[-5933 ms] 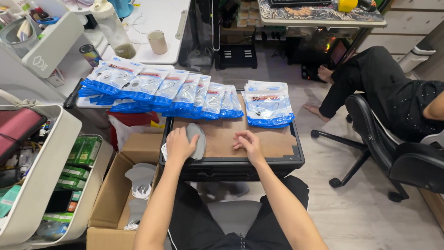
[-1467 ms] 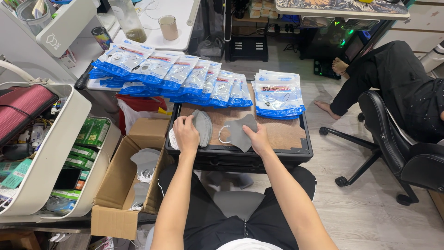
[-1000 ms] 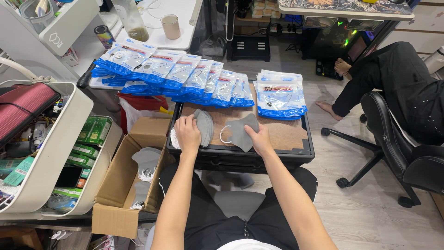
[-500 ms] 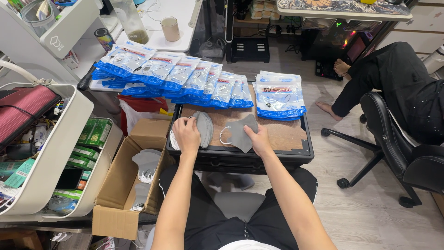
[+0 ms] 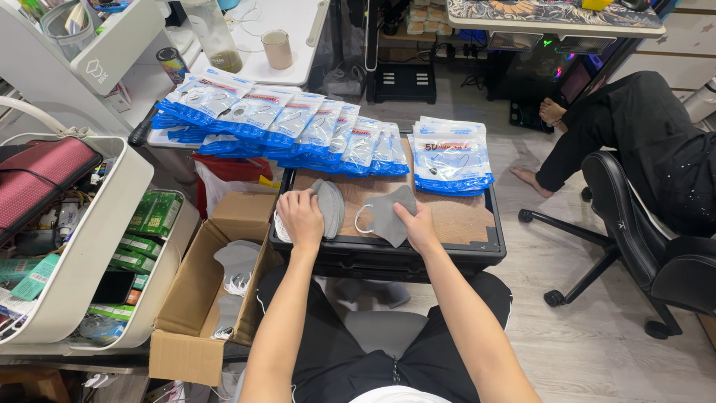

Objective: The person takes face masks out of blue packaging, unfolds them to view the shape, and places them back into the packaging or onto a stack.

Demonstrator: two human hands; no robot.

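Note:
My left hand (image 5: 300, 217) rests on a small stack of folded grey face masks (image 5: 330, 205) lying on the brown top of a black case (image 5: 462, 224) in front of my knees. My right hand (image 5: 419, 227) holds one separate grey mask (image 5: 387, 214) by its edge, its white ear loop hanging toward the stack. Beyond the hands, a long overlapping row of blue-and-white mask packets (image 5: 298, 128) runs along the far edge. A neater pile of the same packets (image 5: 450, 155) sits at the far right of the case.
An open cardboard box (image 5: 201, 283) with more grey masks stands at my left knee. A white cart (image 5: 82, 246) with green boxes is further left. A white table holds a cup (image 5: 277, 48). A seated person in black (image 5: 641, 149) on an office chair is at right.
Since the oldest frame, my hands went from pressing flat on the case top to holding masks: the right lifted one grey mask away from the stack. Over the last second, almost nothing moved.

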